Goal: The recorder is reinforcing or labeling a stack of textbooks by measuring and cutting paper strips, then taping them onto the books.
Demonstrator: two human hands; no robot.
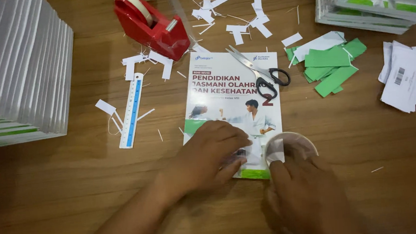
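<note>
On the wooden table (76,201), the left hand (211,154) lay palm-down on the lower part of a white-and-green textbook (234,110), fingers together and curled, pressing what seemed a strip of clear tape. Just beside it, the right hand (306,198) gripped a clear tape roll (289,147) at the book's bottom right corner, fingers clamped round it.

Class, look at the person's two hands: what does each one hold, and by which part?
The right hand grips a clear roll of wide tape by its near rim. The left hand presses flat on the white-and-green book cover, gripping nothing visible.
</note>
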